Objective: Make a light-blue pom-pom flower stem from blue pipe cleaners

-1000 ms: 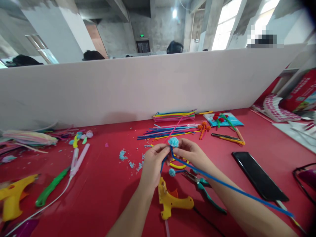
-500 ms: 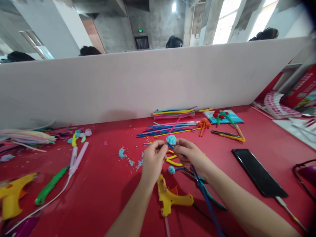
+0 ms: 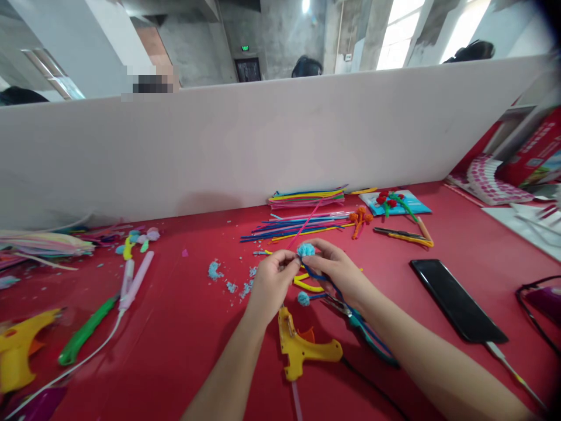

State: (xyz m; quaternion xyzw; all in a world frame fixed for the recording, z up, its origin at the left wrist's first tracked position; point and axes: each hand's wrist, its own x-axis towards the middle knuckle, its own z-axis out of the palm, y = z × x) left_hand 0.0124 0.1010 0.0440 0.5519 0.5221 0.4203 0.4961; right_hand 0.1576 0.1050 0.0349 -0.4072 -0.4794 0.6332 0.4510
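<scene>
Both my hands meet over the red table [image 3: 184,327] and pinch a small light-blue fuzzy ball [image 3: 305,250]. My left hand [image 3: 272,283] grips it from the left with closed fingers. From the right, my right hand [image 3: 337,270] holds the dark-blue pipe cleaner [image 3: 350,318] joined to the ball, which trails down under my right forearm. A second small blue ball on a stem [image 3: 303,299] and a curled yellow pipe cleaner [image 3: 309,286] lie just below my hands.
A yellow glue gun [image 3: 302,349] and teal-handled pliers [image 3: 370,339] lie near my wrists. Several coloured pipe cleaners [image 3: 302,225] lie behind, a black phone [image 3: 456,307] to the right, another glue gun [image 3: 20,345] and a green tool [image 3: 83,336] at left. A white partition [image 3: 263,146] backs the table.
The long blue pipe cleaner has swung from sticking out to the lower right to lying close under my right forearm. My hands stay together on the blue ball.
</scene>
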